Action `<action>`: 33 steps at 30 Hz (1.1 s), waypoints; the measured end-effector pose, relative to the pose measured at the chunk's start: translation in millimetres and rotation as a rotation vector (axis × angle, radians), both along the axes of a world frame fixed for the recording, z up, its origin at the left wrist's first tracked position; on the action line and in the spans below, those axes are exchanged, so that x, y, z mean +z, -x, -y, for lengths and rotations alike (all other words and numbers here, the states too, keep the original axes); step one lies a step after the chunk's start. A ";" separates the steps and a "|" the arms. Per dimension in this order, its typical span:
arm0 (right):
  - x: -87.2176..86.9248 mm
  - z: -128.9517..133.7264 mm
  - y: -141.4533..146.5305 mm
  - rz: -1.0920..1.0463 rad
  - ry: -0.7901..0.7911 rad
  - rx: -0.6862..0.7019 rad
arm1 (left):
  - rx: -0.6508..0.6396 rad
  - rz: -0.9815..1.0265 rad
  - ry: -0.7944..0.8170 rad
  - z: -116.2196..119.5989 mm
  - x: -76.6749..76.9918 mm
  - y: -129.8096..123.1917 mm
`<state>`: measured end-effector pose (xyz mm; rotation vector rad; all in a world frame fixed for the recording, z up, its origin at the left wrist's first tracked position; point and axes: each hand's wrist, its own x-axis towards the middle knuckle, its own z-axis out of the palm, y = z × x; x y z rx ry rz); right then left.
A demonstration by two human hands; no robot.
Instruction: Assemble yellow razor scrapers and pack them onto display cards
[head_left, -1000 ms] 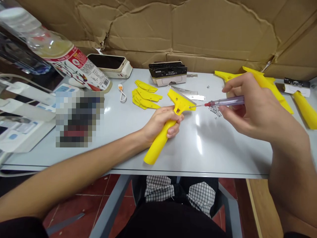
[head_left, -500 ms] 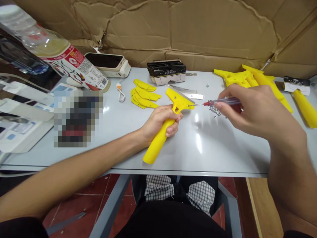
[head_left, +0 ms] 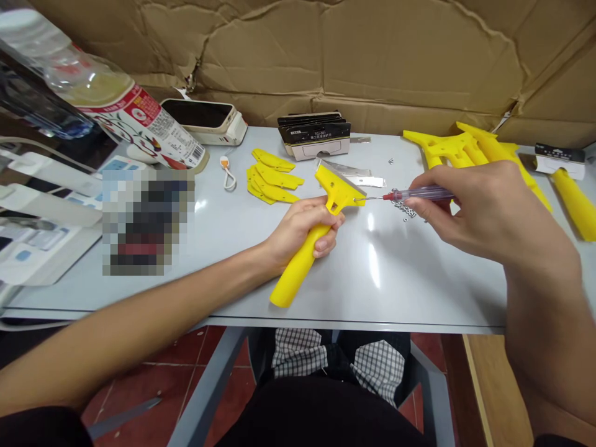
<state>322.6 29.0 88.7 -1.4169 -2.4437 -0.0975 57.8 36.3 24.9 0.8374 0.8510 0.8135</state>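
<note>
The left hand (head_left: 300,233) has a closed grip around the handle of a yellow plastic scraper (head_left: 300,270), fingers wrapped and the head tilted up and away from the counter (head_left: 372,292). The scraper is held just above the counter, in front of the person and near its middle. A steel blade (head_left: 339,172) appears to lie along the far edge of the head; how it is fixed cannot be confirmed from this view.

The right hand (head_left: 479,211) has a closed pinch grip on a screwdriver (head_left: 421,194) with a clear purple handle and a red collar. Its thin shaft points left, and its tip meets the right end of the scraper head. This hold appears suited to fine, controlled work, with the left hand steadying the part against the tip.

A small cluster of screws (head_left: 403,208) lies on the counter just below the shaft, apparently placed within easy reach of the right hand. To the left of the scraper is a stack of yellow plastic pieces (head_left: 274,179). Beyond the head are loose steel blades (head_left: 367,181) and a box of black packaging cards (head_left: 315,139). Further yellow scrapers (head_left: 465,149) are grouped at the right, with a cardboard sheet (head_left: 354,56) lining the wall behind.
</note>
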 end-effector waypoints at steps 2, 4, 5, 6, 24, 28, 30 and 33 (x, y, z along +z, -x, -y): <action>2.7 1.6 1.9 0.026 0.047 -0.012 | -0.001 -0.005 -0.001 0.3 -0.1 -0.2; 5.1 2.5 2.7 0.047 0.093 -0.016 | -0.001 -0.015 0.000 0.7 0.1 -0.2; 5.9 2.4 2.6 0.059 0.104 -0.018 | 0.002 -0.022 0.000 0.9 0.3 -0.2; 6.3 2.0 2.2 0.074 0.114 -0.020 | 0.007 -0.028 0.000 1.0 0.4 -0.2; 3.3 -12.9 -14.6 0.064 0.205 0.021 | 0.133 -0.013 -0.125 -9.8 3.7 5.6; 5.1 -20.4 -33.1 0.094 0.152 -0.069 | 0.123 -0.202 -0.297 -7.0 7.1 7.8; 0.9 -23.6 -40.1 0.119 0.169 -0.121 | 0.122 -0.283 -0.347 -5.3 5.9 8.8; -12.7 -29.1 -48.7 0.164 0.232 -0.205 | 0.127 -0.363 -0.354 -4.1 1.1 9.5</action>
